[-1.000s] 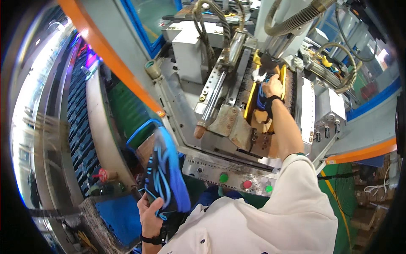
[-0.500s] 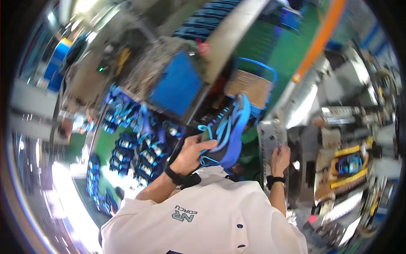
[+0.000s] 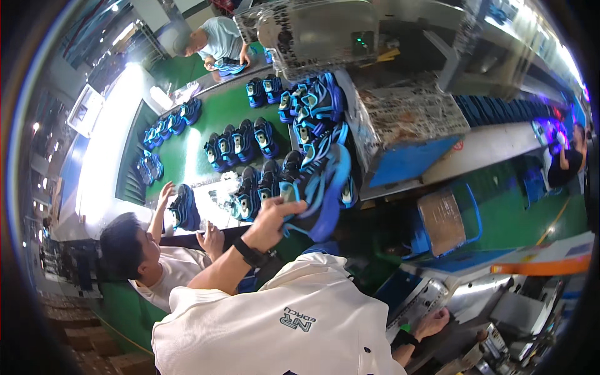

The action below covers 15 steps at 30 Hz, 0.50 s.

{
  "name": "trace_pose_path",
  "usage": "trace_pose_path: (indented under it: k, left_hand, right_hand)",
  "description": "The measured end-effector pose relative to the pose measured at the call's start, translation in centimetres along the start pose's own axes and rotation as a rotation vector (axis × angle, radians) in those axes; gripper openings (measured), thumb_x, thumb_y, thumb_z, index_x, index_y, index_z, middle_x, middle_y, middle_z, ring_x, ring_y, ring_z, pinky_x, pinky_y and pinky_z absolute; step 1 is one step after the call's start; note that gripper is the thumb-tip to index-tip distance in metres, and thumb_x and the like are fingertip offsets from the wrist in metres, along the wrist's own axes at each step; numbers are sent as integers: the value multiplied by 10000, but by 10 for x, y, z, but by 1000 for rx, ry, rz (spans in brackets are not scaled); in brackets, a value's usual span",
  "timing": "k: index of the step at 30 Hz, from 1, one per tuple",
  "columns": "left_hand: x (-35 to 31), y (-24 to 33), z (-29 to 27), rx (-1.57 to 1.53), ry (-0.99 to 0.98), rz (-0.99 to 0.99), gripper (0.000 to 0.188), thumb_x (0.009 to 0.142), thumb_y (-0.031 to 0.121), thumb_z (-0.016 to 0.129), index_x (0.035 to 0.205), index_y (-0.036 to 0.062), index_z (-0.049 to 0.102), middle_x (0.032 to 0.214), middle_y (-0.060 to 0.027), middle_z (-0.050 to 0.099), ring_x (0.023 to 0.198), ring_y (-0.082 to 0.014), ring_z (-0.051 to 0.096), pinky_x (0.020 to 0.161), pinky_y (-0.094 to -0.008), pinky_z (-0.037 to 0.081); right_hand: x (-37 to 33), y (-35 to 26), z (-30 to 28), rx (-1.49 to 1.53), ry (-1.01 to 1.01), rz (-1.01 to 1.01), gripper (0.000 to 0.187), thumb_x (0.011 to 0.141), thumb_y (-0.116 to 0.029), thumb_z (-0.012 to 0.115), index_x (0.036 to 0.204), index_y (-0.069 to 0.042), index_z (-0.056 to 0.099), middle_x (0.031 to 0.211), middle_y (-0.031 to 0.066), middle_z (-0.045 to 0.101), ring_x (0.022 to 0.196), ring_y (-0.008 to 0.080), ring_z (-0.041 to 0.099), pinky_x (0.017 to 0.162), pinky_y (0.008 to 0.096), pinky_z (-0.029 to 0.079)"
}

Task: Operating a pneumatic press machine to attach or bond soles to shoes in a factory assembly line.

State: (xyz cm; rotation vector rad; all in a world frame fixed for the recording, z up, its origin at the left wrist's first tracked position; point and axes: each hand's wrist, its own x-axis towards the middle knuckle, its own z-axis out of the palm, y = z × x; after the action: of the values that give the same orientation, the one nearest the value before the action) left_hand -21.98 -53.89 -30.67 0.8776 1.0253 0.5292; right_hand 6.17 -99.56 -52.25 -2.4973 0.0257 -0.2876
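Observation:
My left hand (image 3: pixel 270 224) grips a black and blue sneaker (image 3: pixel 330 195) with light-blue laces and a thick blue-purple sole. The sneaker is tilted in the air, its sole toward the right, in front of a cluster of similar sneakers (image 3: pixel 315 100). Part of that cluster is hidden behind it. At the lower right, my right hand (image 3: pixel 432 323) rests by a metal control panel (image 3: pixel 420 301) with a green button (image 3: pixel 405 327). Its fingers are loosely bent and apart, with nothing visible in them.
A co-worker (image 3: pixel 150 256) sits at the left, hands around another sneaker (image 3: pixel 185 209). Rows of sneakers (image 3: pixel 242 140) stand on the green surface. Another person (image 3: pixel 219 40) handles a shoe at the back. A blue cart (image 3: pixel 442 219) and a plastic-wrapped box (image 3: pixel 406 125) stand to the right.
My view has turned left, bringing the co-worker and sneaker rows into fuller sight. The sneaker stays in my left hand, now before the cluster. My right hand remains by the panel.

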Motion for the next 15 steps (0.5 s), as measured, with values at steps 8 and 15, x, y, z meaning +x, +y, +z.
trace_pose_path:
  k: [8, 15]
  left_hand:
    - [231, 39, -140, -64, 346, 135, 242, 772, 75, 754, 901, -72, 611, 856, -141, 646, 725, -244, 672, 584, -390, 580]
    - [412, 2, -205, 610, 867, 61, 471, 660, 326, 742, 941, -36, 635, 925, -187, 690, 867, -326, 681, 776, -450, 546]
  right_hand:
    - [145, -262, 7, 330, 72, -448, 206, 952, -86, 580, 1111, 43, 604, 1037, 128, 643, 963, 206, 620, 850, 302, 487]
    - [181, -538, 5, 589, 63, -815, 135, 938, -41, 592, 1043, 38, 622, 1015, 78, 643, 934, 147, 599, 848, 271, 470]
